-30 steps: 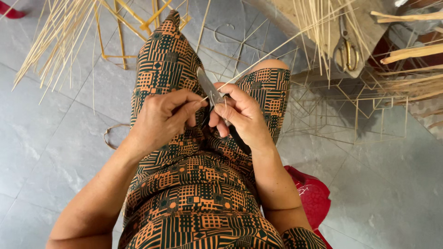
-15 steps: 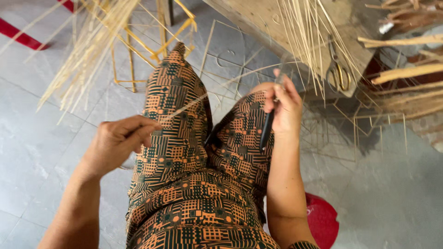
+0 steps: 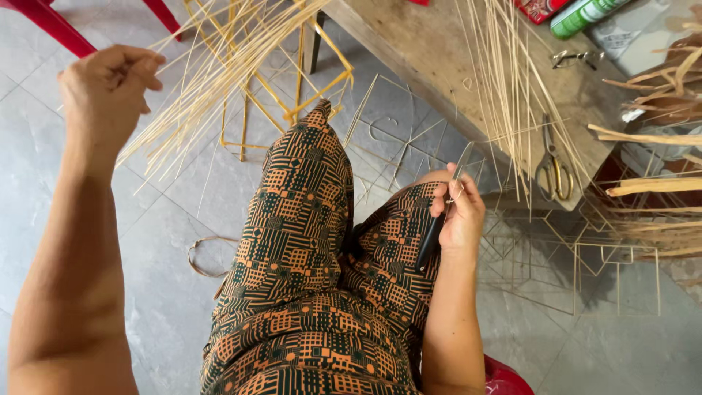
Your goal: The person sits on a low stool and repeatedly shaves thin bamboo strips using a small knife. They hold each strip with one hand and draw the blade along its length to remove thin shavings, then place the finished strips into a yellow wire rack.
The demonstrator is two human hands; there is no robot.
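Observation:
My right hand (image 3: 459,212) rests on my right knee and grips a knife (image 3: 437,223) with a black handle, its blade pointing up past my fingers. My left hand (image 3: 108,82) is raised far out to the left with its fingers pinched shut; a thin bamboo sliver seems to be held there, but it is too fine to follow. Just right of that hand a bundle of thin bamboo strips (image 3: 219,80) slants down. My legs are in orange and dark green patterned trousers (image 3: 300,241).
A low wooden table (image 3: 439,58) ahead carries more strips, scissors (image 3: 552,164), a green can (image 3: 581,14) and glasses (image 3: 574,57). Thin frames of bamboo sticks (image 3: 578,256) lie on the grey tiled floor. Red chair legs (image 3: 51,22) stand at top left.
My hands were together at my lap around the knife a second ago. The left hand has since swung far up and left, while the right hand carried the knife onto the right knee.

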